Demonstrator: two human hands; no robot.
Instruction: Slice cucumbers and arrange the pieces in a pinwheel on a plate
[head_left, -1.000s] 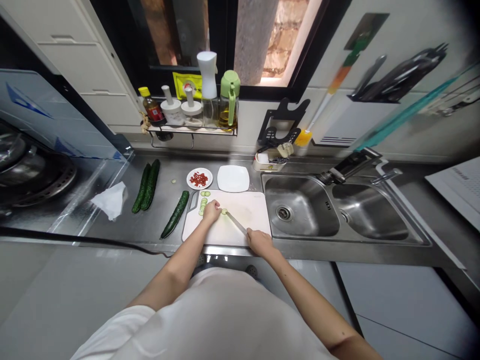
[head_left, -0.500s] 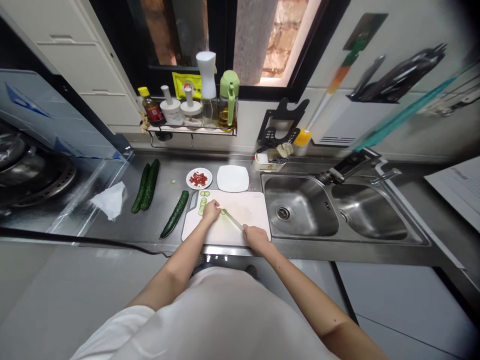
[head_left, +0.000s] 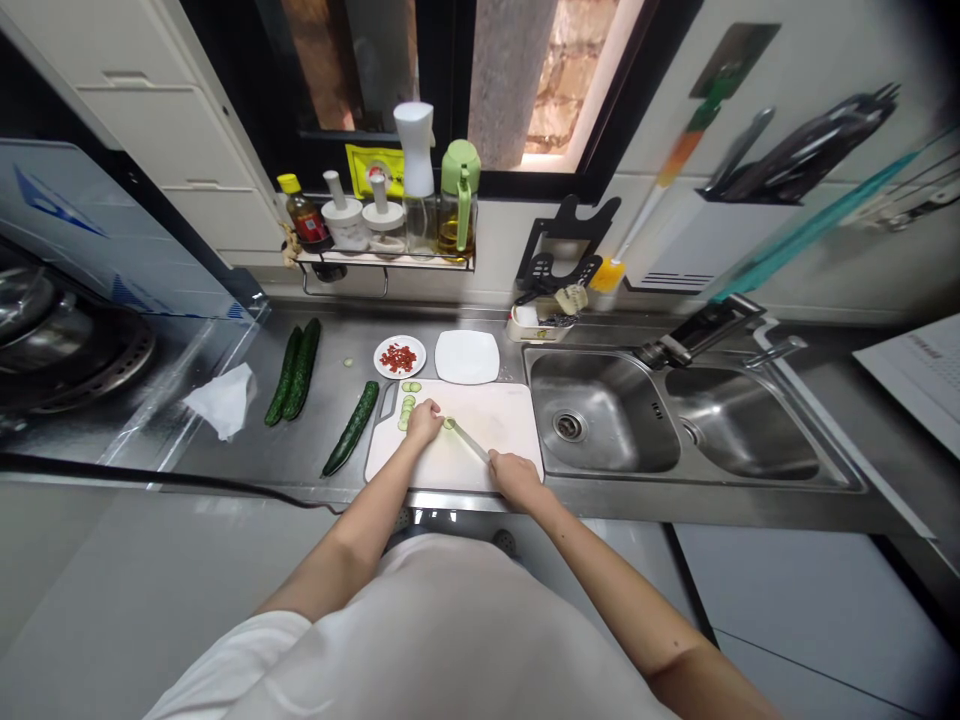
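My right hand (head_left: pixel 516 480) is wrapped around the handle of a knife (head_left: pixel 472 443), its blade pointing up and left over a white cutting board (head_left: pixel 495 410). A pale green cucumber slice (head_left: pixel 449 423) lies by the blade's tip. Just left of it is my left hand (head_left: pixel 425 424), fingers curled together; whatever they hold is hidden. Several more cucumber slices (head_left: pixel 406 412) are laid along the board's left side, beside that hand. A whole cucumber (head_left: pixel 351 430) lies on the counter left of the board.
Behind the board stand a plate of chopped red pieces (head_left: pixel 398 357) and a white square plate (head_left: pixel 466 357). Two cucumbers (head_left: pixel 293 372) and a crumpled white tissue (head_left: pixel 223 400) lie leftward. A double sink (head_left: pixel 604 415) adjoins on the right. A condiment shelf (head_left: pixel 386 259) hangs above.
The view shifts very slightly. Both hands and the knife keep almost the same place over the board; no other clear change shows.
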